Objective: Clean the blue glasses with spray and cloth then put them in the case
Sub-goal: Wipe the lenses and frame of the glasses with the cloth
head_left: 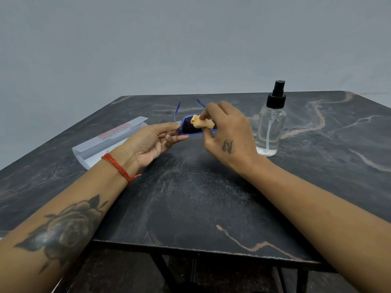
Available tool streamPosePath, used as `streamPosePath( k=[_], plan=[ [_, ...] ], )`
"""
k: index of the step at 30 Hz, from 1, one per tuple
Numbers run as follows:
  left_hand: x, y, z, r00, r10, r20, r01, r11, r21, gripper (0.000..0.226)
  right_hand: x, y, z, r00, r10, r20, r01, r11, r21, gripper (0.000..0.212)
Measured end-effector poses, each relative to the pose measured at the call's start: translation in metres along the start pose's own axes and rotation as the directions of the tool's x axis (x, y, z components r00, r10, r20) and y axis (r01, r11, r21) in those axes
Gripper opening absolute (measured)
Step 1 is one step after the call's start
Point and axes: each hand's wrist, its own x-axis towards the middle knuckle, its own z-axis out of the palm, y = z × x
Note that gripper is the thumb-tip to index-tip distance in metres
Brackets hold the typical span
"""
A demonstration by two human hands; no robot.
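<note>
Holding the blue glasses (188,127) above the surface's middle, the left hand (151,142) pinches one end while the right hand (226,132) presses a bunched cloth (201,123) to a lens — hard rubbing could twist the frame loose. The case (110,140) lies open toward the left edge, apparently empty; the spray bottle (270,127) near the right edge holds clear liquid.

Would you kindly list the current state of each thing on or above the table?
blue glasses: arms unfolded, held above the table
cloth: bunched, pressed on a lens
spray bottle: upright, partly filled
case: open, empty as far as visible
left hand: holds the glasses' end
right hand: pinches the cloth
</note>
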Motion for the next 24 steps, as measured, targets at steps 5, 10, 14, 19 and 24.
streamPosePath(
  k=[5, 10, 14, 19, 24],
  plan=[
    [0.0012, -0.0012, -0.0001, 1.000, 0.005, 0.024, -0.005, 1.000, 0.010, 0.011, 0.0002, -0.0046, 0.0016, 0.997, -0.080, -0.002, 0.081, 0.996, 0.044, 0.017],
    [0.0014, -0.0017, -0.0006, 0.999, 0.012, 0.052, -0.012, 1.000, 0.005, 0.011, -0.0025, -0.0066, 0.0062, 0.972, -0.224, 0.075, 0.219, 0.973, 0.078, 0.014],
    [0.0036, -0.0024, -0.0022, 0.999, 0.004, 0.050, -0.005, 1.000, 0.010, 0.027, -0.0026, -0.0058, 0.0055, 0.963, -0.240, 0.123, 0.236, 0.971, 0.044, 0.014],
    [0.0028, -0.0017, -0.0008, 0.999, 0.001, 0.033, -0.002, 1.000, 0.026, 0.008, -0.0036, -0.0061, 0.0021, 0.970, -0.211, 0.125, 0.214, 0.977, -0.010, 0.020],
    [0.0021, -0.0012, -0.0009, 0.999, -0.013, 0.032, 0.013, 1.000, -0.002, 0.018, -0.0023, -0.0032, -0.0012, 0.993, -0.085, 0.086, 0.090, 0.994, -0.060, 0.019]
  ],
)
